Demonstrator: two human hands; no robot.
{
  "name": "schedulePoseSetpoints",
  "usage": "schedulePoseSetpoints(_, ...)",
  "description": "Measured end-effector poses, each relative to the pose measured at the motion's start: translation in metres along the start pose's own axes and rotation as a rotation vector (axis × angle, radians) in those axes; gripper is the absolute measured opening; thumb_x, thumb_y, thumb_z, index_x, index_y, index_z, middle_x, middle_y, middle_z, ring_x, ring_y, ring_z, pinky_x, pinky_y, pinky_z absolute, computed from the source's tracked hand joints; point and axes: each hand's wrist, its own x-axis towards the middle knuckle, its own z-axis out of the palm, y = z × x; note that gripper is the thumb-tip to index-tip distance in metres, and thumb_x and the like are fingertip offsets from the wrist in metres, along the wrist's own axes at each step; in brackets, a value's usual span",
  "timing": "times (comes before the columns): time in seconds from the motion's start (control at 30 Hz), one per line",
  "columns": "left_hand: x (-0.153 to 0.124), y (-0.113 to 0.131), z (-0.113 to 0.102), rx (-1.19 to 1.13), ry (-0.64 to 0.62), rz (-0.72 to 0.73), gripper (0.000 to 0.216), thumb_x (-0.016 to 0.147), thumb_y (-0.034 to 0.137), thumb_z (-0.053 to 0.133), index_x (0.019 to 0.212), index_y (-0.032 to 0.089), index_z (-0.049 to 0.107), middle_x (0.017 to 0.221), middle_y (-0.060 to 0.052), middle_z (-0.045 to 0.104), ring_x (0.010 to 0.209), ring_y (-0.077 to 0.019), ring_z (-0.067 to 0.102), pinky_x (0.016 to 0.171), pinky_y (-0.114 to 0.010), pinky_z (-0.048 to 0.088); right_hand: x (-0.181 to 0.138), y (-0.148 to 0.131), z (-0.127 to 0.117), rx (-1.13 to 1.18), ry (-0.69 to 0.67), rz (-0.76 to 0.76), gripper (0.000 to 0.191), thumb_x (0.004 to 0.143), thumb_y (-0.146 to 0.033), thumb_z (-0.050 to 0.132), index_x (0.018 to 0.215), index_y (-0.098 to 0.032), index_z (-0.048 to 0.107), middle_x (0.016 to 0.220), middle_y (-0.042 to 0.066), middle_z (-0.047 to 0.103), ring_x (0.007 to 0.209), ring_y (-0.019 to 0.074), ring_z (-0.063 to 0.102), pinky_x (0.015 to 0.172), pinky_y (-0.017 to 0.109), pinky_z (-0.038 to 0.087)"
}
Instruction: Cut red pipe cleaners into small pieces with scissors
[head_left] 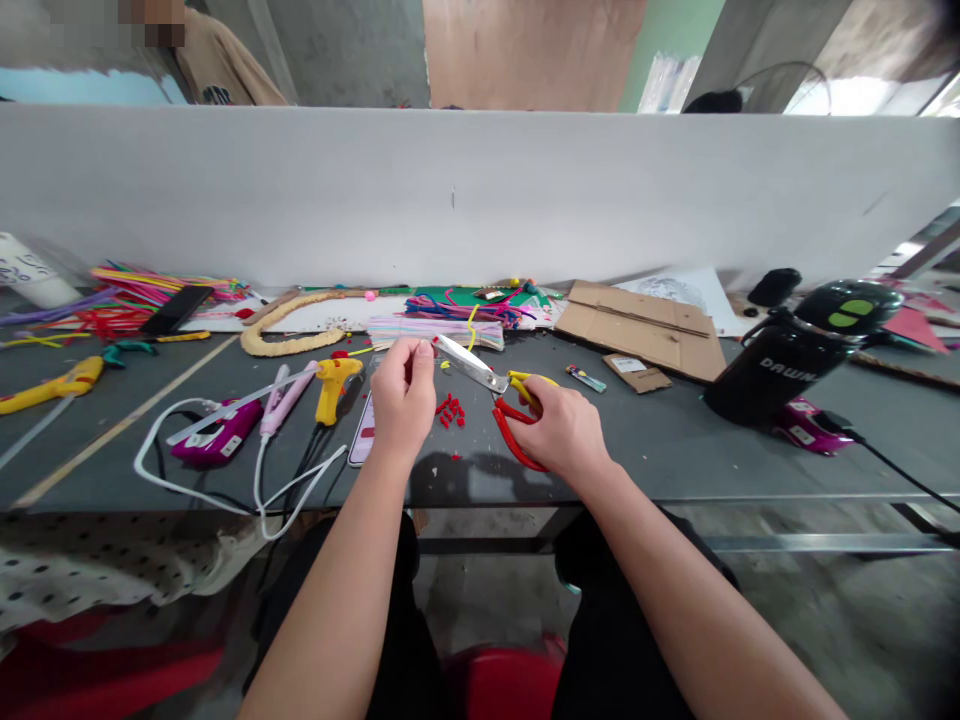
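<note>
My right hand (566,425) grips a pair of scissors (474,366) with one red and one yellow handle loop. Its blades point left and away from me, with the tips near the fingers of my left hand (405,385). That hand is closed in a pinch of thumb and forefinger; a tiny red bit shows by the fingertips and the blade tip, but what is held is mostly hidden. Below the blades, several small red pieces (451,412) lie in a loose group on the grey table (622,460). A phone (361,436) lies partly behind my left wrist.
A yellow glue gun (335,388), a pink tool (287,398) and a purple device (217,436) with cables lie left. Bundled pipe cleaners (442,332) lie behind my hands. Cardboard (641,325) and a black tumbler (784,360) stand right. A white partition (300,200) closes the back.
</note>
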Motion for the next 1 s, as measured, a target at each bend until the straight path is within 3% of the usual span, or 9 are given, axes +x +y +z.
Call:
schedulePoseSetpoints(0.4,-0.0003,-0.0044,-0.0001,0.181,-0.013,0.159,0.02,0.094,0.031,0.05,0.079,0.02,0.058,0.064,0.001,0.051,0.06,-0.0139,0.043,0.062,-0.027,0.031,0.0014,0.0007,-0.0033,-0.034,-0.009,0.047,0.029,0.078,-0.053,0.057,0.076,-0.024,0.058,0.066,-0.001,0.061,0.061,0.0154,0.052,0.054,0.027,0.022)
schedulePoseSetpoints(1.0,-0.0012,-0.0059,0.0031,0.121,-0.004,0.095,0.019,0.092,0.031,0.052,0.08,0.02,0.061,0.066,0.001,0.053,0.059,-0.0135,0.043,0.061,-0.026,0.031,0.0013,0.0041,-0.0036,-0.066,-0.017,0.069,0.028,0.078,-0.052,0.058,0.073,-0.024,0.057,0.063,0.0,0.059,0.059,0.0153,0.048,0.053,0.028,0.021)
